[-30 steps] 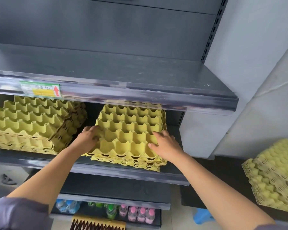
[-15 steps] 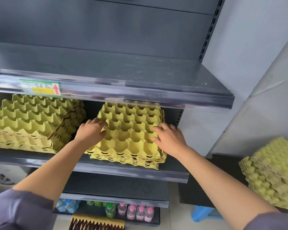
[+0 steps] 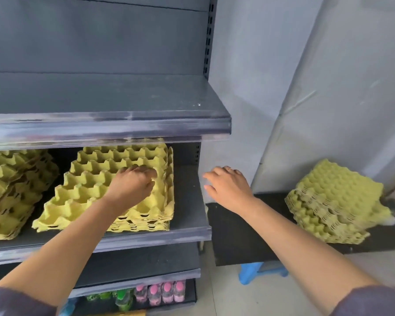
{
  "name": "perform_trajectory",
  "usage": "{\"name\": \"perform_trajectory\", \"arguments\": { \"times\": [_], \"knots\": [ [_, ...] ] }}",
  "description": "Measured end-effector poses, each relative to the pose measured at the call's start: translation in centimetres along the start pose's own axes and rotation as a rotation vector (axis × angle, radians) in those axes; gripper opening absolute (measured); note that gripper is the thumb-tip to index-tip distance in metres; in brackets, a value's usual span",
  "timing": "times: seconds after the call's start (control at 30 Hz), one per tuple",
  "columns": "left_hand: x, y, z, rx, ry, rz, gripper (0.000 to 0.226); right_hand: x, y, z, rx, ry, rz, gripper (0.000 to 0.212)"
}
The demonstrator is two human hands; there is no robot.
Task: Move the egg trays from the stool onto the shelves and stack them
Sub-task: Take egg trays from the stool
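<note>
So the left hand [image 3: 132, 185] is down on the top tray of the right-hand stack of egg trays [image 3: 94, 185] on the middle shelf [image 3: 187, 201]. Its fingers [image 3: 136, 170] are bent over the yellow cups with the thumb tucked in beside them. Can't tell from here whether it's actually pinching a ridge or just resting on it. That stack sits a bit skewed, with its near left corner poking toward the shelf's front edge.

The right hand [image 3: 228, 188] has nothing in it. It's in the air just off the right end of that shelf, fingers loose and spread, with a ring [image 3: 228, 169] on one of them.

A second stack of trays [image 3: 12, 190] sits further left on the same shelf, a dark gap between the two, and it looks messier. The trays not yet moved [image 3: 333, 199] are a pile off to the right on a black board [image 3: 237, 236] lying across a blue stool [image 3: 249, 272], well apart from the right hand.

The upper shelf [image 3: 100, 96] is bare grey metal. Down at the bottom there's a row of small bottles [image 3: 167, 291] — pink caps, plus a green one or two.
</note>
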State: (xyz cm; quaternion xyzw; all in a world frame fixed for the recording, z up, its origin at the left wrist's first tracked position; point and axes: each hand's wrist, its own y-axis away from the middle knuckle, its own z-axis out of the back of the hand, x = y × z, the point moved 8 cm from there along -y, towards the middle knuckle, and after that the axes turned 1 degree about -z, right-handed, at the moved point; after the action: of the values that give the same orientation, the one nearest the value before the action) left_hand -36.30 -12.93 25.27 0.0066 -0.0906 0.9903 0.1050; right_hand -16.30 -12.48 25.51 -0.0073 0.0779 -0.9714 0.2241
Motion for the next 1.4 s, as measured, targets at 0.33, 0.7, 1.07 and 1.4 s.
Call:
{"name": "perform_trajectory", "arguments": {
  "times": [0.33, 0.7, 1.07, 1.4],
  "knots": [
    [-27.5, -8.0, -0.5, -0.11, 0.169, -0.343, 0.047, -23.3, 12.1, 0.0, 0.004, 0.032, -0.227, 0.032],
    [-47.5, -16.1, -2.4, -0.119, 0.233, -0.505, 0.028, -43.9, 19.8, -1.2, 0.078, 0.102, -0.43, 0.035],
    [-56.0, -31.8, -9.9, 0.088, 0.203, -0.515, 0.03, -59.8, 15.1, -5.8, 0.19, 0.114, -0.518, 0.038],
    [-61.1, -39.2, -15.8, 0.219, 0.134, -0.411, 0.034, -72.3, 12.5, -11.3, 0.296, 0.024, -0.539, 0.046]
  ]
}}
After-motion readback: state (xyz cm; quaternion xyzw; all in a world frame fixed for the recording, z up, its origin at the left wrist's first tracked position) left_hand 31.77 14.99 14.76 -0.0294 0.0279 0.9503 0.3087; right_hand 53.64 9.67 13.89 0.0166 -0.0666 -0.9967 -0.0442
